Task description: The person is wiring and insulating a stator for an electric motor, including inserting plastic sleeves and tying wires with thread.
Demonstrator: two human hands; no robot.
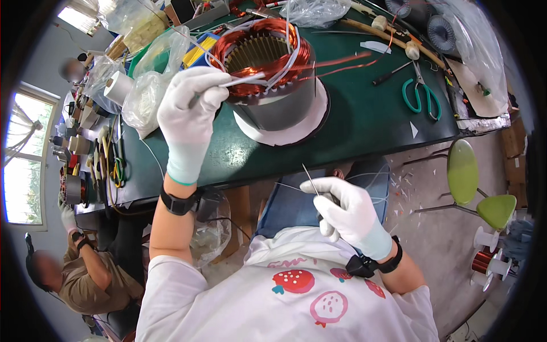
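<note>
A motor stator (279, 108) with a grey body and copper windings (296, 60) stands on a round white-topped base (268, 137) on the bench. My left hand (191, 105), in a white glove, is closed at its near left rim, pinching a white insulating sleeve (245, 80) that lies along the windings. White leads and several copper wires (342, 62) also come off the coil. Over my lap, my right hand (345, 214), gloved too, is closed on a thin metal needle (309, 176) pointing up and away. A pale cord (373, 196) loops beside that hand.
Teal-handled scissors (420, 97) and a dark screwdriver (392, 74) lie right of the stator on the green bench (364, 122). Plastic bags (145, 100) and a white roll (118, 88) sit at left. A co-worker (91, 273) sits at lower left; a green chair (461, 171) stands at right.
</note>
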